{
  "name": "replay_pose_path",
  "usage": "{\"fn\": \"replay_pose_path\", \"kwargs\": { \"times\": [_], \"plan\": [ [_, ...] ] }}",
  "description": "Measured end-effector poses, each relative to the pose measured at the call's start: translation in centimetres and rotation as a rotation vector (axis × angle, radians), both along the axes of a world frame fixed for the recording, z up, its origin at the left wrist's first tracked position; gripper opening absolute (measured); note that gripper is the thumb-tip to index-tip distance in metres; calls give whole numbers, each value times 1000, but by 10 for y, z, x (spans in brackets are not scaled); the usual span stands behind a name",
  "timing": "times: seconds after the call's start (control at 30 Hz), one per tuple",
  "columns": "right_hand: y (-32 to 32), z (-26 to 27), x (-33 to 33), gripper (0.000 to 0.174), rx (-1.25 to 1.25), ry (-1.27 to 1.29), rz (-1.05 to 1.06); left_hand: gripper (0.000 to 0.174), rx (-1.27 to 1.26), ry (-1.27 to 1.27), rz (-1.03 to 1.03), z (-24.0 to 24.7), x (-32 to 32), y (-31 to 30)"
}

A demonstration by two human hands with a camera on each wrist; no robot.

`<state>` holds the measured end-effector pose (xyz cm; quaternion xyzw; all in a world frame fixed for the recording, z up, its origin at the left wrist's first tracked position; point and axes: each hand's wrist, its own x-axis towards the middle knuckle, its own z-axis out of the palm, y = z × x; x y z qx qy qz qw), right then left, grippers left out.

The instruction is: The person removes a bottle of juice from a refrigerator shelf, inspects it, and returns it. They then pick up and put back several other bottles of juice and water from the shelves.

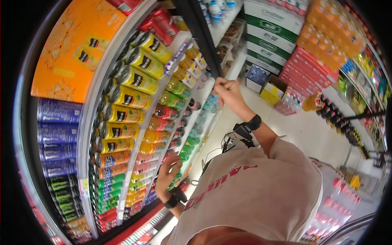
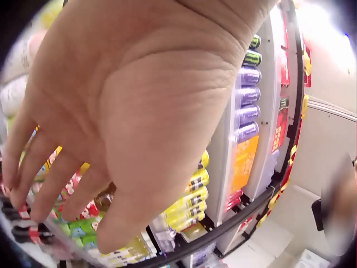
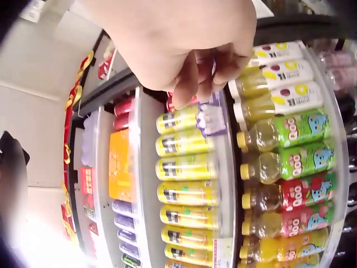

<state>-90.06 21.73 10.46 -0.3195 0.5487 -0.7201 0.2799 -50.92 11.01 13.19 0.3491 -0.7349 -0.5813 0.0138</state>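
My right hand (image 1: 230, 96) is at the black door frame (image 1: 201, 34) of a drinks cooler, its fingers curled round the frame's edge. In the right wrist view the same hand covers part of the frame, and yellow cans (image 3: 187, 167) and Qoo juice bottles (image 3: 301, 131) show beyond it. My left hand (image 1: 167, 175) is held up before the bottle rows with nothing in it. From the left wrist its palm fills much of the view, fingers spread and relaxed, hiding many of the drinks behind.
Cooler shelves hold purple cans (image 1: 59, 136), an orange box (image 1: 77, 45) and red cans (image 1: 161, 24). Stacked white-and-green cartons (image 1: 269, 36), red cases (image 1: 308, 71) and bottle packs (image 1: 332, 32) stand across the pale floor (image 1: 300, 132). Cables (image 1: 224, 141) hang by my waist.
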Motion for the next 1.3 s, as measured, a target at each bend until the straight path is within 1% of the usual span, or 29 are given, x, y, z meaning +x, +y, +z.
{"fn": "replay_pose_path", "kwargs": {
  "times": [0.03,0.13,0.17,0.23,0.27,0.3,0.37,0.4,0.47,0.57,0.6,0.63,0.73,0.77,0.87,0.93,0.97,1.03,1.07,1.13,1.2,1.23,1.3],
  "plan": [
    [12,-5,0,47,-60,-83,-92,45,-11,18,-65,-8,-10,-7],
    [49,-35,-7,49,-39,-140,-350,45,-14,32,-217,-11,-47,-14],
    [57,-48,-10,49,-25,-219,-423,45,-23,44,-244,-13,-53,-15],
    [66,-52,-14,48,-39,-307,-483,46,-3,122,-289,-25,-66,-23],
    [70,-53,-16,47,-41,-356,-503,46,-18,115,-292,-27,-72,-22],
    [71,-49,-20,39,-26,-427,-490,46,-37,103,-293,-28,-78,-22],
    [63,-35,-28,34,-42,-440,-505,46,-80,118,-308,-27,-92,-23],
    [57,-32,-34,32,-50,-452,-510,46,-50,106,-315,-26,-99,-23],
    [39,-41,-56,22,-78,-383,-485,47,9,79,-321,-20,-115,-22],
    [9,-39,-101,18,-113,-283,-429,45,-75,94,-255,-15,-134,-22],
    [-1,-37,-118,18,-120,-251,-402,45,-102,101,-216,-12,-144,-20],
    [-12,-35,-138,17,-180,-247,-352,46,-88,65,-149,-8,-154,-16],
    [-67,-40,-208,15,-244,-75,-245,45,-56,86,22,-5,-190,-2],
    [-82,-37,-232,14,-206,-59,-172,44,-36,76,66,-4,-203,4],
    [-129,-23,-281,19,-148,84,-71,45,-30,24,125,2,-243,20],
    [-184,-39,-309,25,-249,184,-29,47,5,-17,174,6,-266,30],
    [-205,-46,-314,28,-298,231,-6,47,11,-45,208,13,-278,39],
    [-229,-28,-320,34,-270,305,-18,48,33,-73,276,26,-302,52],
    [-239,-19,-321,37,-261,341,-22,48,28,-65,280,24,-308,54],
    [-275,-21,-327,49,-245,515,-4,48,17,-65,285,22,-311,59],
    [-295,-20,-323,58,-257,668,10,48,11,-151,355,23,-316,67],
    [-295,-16,-323,62,-154,661,145,48,8,-164,358,26,-317,69],
    [-298,-17,-319,62,-33,686,154,49,2,-157,373,25,-317,71]
  ]
}}
